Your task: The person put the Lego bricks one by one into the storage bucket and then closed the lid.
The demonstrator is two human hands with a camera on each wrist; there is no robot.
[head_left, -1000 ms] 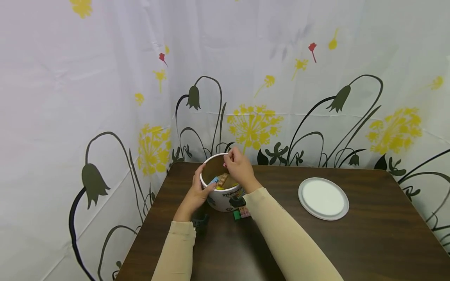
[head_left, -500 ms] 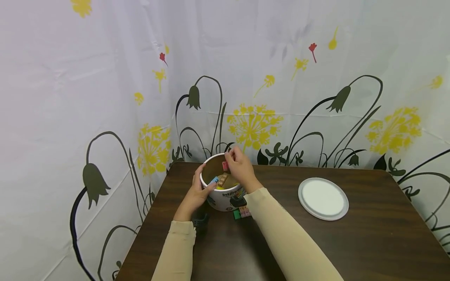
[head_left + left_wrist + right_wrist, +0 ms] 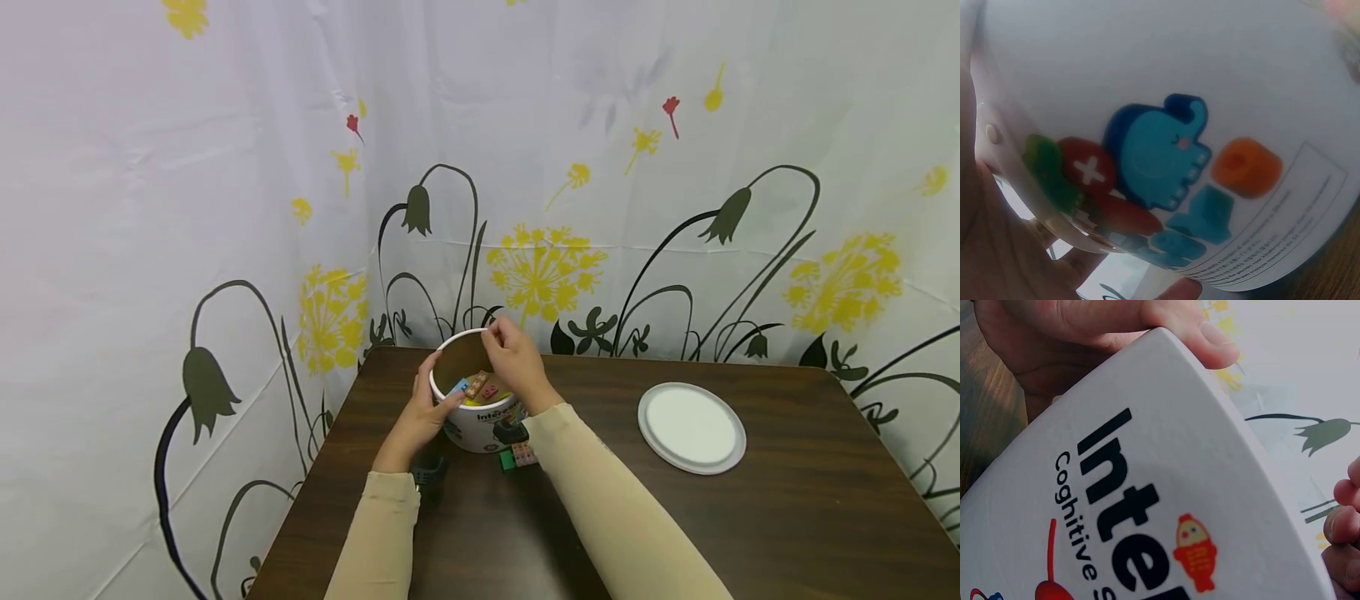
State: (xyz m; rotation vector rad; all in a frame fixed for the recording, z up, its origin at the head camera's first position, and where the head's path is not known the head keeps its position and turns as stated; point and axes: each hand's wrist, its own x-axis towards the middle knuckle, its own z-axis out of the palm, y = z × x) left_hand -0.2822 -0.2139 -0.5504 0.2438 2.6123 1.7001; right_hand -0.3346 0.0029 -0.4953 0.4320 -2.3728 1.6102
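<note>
Below the frame's centre, green and pink bricks (image 3: 522, 454) are lying by the white tub (image 3: 478, 433). The left hand (image 3: 419, 417) is gripping its left side, coloured bricks (image 3: 477, 384) lying inside. Over its right rim the right hand (image 3: 516, 360) is hanging, fingers bent; whether it is pinching anything, I cannot tell.

My feed shows a dark-brown wood-grain counter (image 3: 795, 533) before a white fabric curtain (image 3: 480, 83) printed with yellow and grey-green flowers (image 3: 546, 268).

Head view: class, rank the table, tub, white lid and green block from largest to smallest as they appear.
1. table
2. tub and white lid: too alike to rank; tub partly covered
3. green block
</note>
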